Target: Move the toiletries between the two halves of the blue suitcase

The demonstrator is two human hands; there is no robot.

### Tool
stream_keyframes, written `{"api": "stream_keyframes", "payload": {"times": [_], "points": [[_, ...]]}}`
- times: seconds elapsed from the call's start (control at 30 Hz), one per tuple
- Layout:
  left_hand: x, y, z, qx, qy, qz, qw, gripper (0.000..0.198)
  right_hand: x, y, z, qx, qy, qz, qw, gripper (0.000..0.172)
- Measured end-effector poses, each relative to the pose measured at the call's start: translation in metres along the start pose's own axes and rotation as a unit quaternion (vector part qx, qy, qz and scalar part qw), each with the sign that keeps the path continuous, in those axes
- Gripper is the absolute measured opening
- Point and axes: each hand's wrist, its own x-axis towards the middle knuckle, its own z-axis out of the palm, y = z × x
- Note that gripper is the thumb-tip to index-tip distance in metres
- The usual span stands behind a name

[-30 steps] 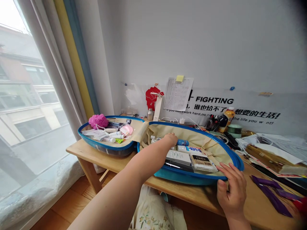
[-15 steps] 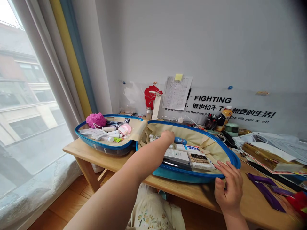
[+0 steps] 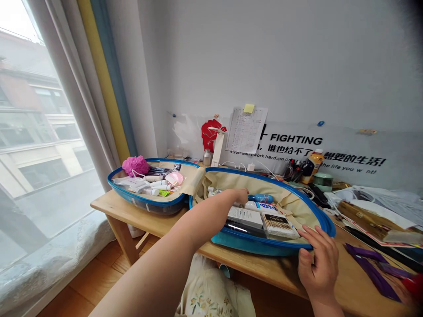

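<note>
My left hand [image 3: 242,197] reaches into the right half of an open blue suitcase [image 3: 264,248], closed on the near end of a blue bottle [image 3: 263,198] that lies on its side. Its fingertips are partly hidden. Just in front of the bottle is a white tube with blue and red print [image 3: 264,207]. A grey-white box [image 3: 245,217] and a clear pack of cotton swabs [image 3: 279,224] lie nearer to me. On the suitcase's right front rim rests my right hand [image 3: 320,259], its fingers spread and holding nothing.
The suitcase's left half holds a pink bath puff [image 3: 135,166], white bottles [image 3: 151,192] and small packets. Papers [image 3: 380,202], an orange-labelled bottle [image 3: 313,165] and purple strips [image 3: 373,268] lie on the wooden desk [image 3: 148,222] at right. A window is at left.
My left hand has moved right inside the suitcase, and the blue bottle has shifted right with it. My right hand stays on the rim. The view has shifted slightly.
</note>
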Motion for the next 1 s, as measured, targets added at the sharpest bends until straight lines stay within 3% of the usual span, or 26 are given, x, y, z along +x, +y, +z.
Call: {"api": "stream_keyframes", "payload": {"times": [0.13,0.3,0.4,0.53,0.63,0.77,0.87,1.0], "points": [[-0.004,0.003,-0.004,-0.002,0.034,-0.012,0.999,0.040,0.000,0.001,0.001,0.010,0.005,0.000,1.000,0.034],[-0.017,-0.009,-0.033,-0.018,0.155,-0.017,0.988,0.039,0.001,0.001,0.000,0.000,0.002,-0.012,1.000,0.034],[-0.034,-0.038,-0.063,-0.020,0.238,-0.045,0.970,0.042,0.003,0.001,0.000,-0.003,0.002,-0.024,1.000,0.034],[-0.075,-0.108,-0.091,0.012,0.289,-0.134,0.948,0.042,0.003,0.000,0.001,-0.004,0.004,-0.030,1.000,0.033],[-0.121,-0.170,-0.093,0.060,0.275,-0.222,0.934,0.038,0.003,0.000,0.002,-0.003,0.011,-0.031,0.999,0.033],[-0.179,-0.233,-0.077,0.134,0.214,-0.315,0.915,0.037,0.002,0.000,0.003,-0.004,0.008,-0.029,1.000,0.032],[-0.200,-0.259,-0.062,0.177,0.170,-0.339,0.908,0.037,0.001,0.000,0.002,-0.005,0.007,-0.027,1.000,0.031],[-0.202,-0.271,-0.051,0.212,0.135,-0.321,0.913,0.036,0.002,-0.001,0.001,-0.006,0.005,-0.027,1.000,0.032]]}}
